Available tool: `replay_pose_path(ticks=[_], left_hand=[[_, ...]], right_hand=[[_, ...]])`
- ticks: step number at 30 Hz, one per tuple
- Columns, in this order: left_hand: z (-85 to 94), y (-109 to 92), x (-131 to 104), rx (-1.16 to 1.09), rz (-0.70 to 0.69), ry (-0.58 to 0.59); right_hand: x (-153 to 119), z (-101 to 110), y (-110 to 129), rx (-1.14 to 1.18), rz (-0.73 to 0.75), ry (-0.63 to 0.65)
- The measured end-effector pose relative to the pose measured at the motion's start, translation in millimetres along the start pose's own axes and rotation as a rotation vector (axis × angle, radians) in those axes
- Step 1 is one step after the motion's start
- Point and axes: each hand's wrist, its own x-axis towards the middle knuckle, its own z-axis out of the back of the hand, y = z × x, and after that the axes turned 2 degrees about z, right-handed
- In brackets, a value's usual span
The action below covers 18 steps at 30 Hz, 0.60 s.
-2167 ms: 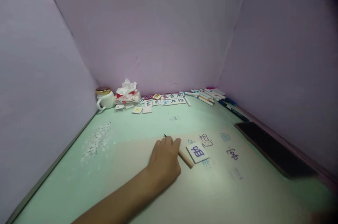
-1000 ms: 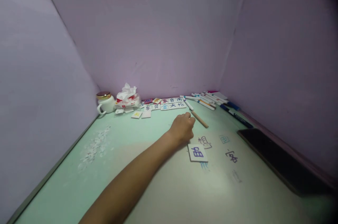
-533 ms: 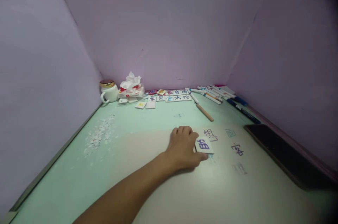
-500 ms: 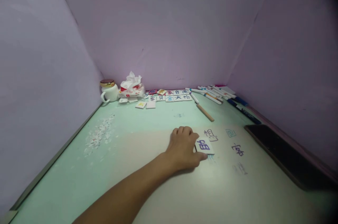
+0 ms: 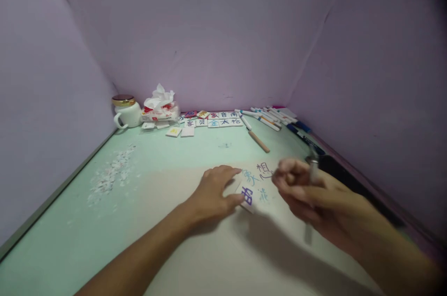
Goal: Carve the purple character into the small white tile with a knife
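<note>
A white square tile [image 5: 246,197] with a purple character lies on the desk, turned at a slant. My left hand [image 5: 216,191] holds it from the left, thumb on the near edge and fingers curled around the far corner. In my right hand [image 5: 307,189], raised over the desk to the right, is a slim silver pen-like tool [image 5: 314,170]. It is blurred by motion, and the fingers are closed around it. Purple and blue characters [image 5: 263,169] are written on the desk surface beside the tile.
White shavings [image 5: 113,172] lie scattered at left. Along the back stand a lidded mug [image 5: 127,113], a tissue pack [image 5: 160,111] and several lettered tiles [image 5: 225,123]. Markers [image 5: 265,119] and a tan stick [image 5: 258,141] lie back right. A dark flat object [image 5: 344,175] is partly behind my right hand.
My right hand has come into view from the right with the silver tool. My left hand has drawn the tile leftward and turned it. The view has shifted slightly right.
</note>
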Motion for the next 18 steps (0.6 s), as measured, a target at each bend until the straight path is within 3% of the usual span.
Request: replay_pose_path(ticks=[4, 7, 12, 18], left_hand=[[-24.6, -17, -11, 0.080, 0.141, -0.086], [-31.9, -23, -13, 0.183, 0.202, -0.058], [-25.4, -12, -4, 0.260, 0.197, 0.070], [-14.2, 7, 6, 0.308, 0.042, 0.130]], right_hand=[[26, 11, -16, 0.103, -0.120, -0.209], [34, 18, -32, 0.164, -0.123, -0.210], [34, 21, -47, 0.178, -0.092, -0.130], [35, 19, -45, -0.032, -0.071, -0.151]])
